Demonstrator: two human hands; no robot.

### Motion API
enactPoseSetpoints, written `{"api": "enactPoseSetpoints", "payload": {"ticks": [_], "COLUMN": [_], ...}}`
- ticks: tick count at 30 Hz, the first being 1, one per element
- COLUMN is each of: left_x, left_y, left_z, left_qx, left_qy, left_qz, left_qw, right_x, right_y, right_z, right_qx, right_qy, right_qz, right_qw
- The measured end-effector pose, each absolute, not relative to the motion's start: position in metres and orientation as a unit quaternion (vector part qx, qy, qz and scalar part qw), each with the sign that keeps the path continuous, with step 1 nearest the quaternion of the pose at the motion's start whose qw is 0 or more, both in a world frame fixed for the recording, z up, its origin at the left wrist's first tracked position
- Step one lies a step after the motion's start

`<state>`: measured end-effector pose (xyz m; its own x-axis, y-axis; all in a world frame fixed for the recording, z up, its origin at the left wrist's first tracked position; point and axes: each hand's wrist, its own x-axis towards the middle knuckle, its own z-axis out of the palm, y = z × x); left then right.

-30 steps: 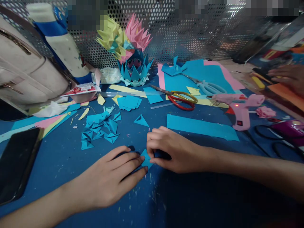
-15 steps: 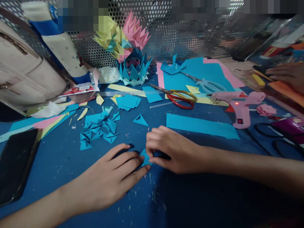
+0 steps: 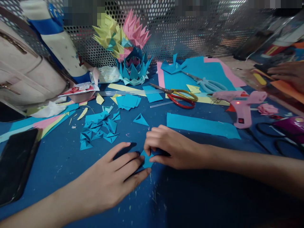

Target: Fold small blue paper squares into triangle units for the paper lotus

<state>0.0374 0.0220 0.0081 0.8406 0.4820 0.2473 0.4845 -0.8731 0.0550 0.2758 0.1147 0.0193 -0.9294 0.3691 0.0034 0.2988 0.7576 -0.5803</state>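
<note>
A small piece of blue paper lies flat on the table between my two hands. My left hand has its fingers spread, the tips resting at the paper's left and lower edges. Curled over the right side of the same paper is my right hand, thumb and forefinger closed at its edge. Just beyond the hands sits a folded blue paper triangle. A heap of folded blue paper pieces is to its left, with a stack of cut blue paper behind. A blue paper strip lies past my right hand.
Red-and-yellow-handled scissors, light blue scissors and a pink glue gun with its light on lie right. Folded paper flowers stand at the back. A phone is left; another person's hand shows far right.
My right hand has shifted slightly, its curled fingertips moving a little left over the paper. My left hand stays nearly in place, with its fingertips slightly lower.
</note>
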Motion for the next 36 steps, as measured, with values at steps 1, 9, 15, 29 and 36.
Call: {"api": "enactPoseSetpoints", "payload": {"ticks": [1,9,15,29,36], "left_x": [0.037,0.035,0.037,0.062,0.074], "left_y": [0.022,0.023,0.025,0.008,0.008], "left_z": [0.008,0.006,0.009,0.012,0.019], "left_qx": [-0.959,-0.960,-0.967,-0.952,-0.938], "left_qy": [-0.252,-0.251,-0.232,-0.297,-0.343], "left_qz": [-0.127,-0.120,-0.106,-0.067,-0.059], "left_qw": [0.000,-0.010,-0.008,0.016,0.001], "right_x": [0.276,0.276,0.277,0.279,0.278], "right_y": [0.116,0.121,0.129,0.135,0.131], "right_z": [0.018,0.012,0.009,0.006,0.009], "right_qx": [-0.176,-0.164,-0.146,-0.147,-0.169], "right_qy": [-0.935,-0.927,-0.920,-0.865,-0.872], "right_qz": [0.302,0.326,0.350,0.432,0.417], "right_qw": [0.057,0.086,0.102,0.210,0.190]}}
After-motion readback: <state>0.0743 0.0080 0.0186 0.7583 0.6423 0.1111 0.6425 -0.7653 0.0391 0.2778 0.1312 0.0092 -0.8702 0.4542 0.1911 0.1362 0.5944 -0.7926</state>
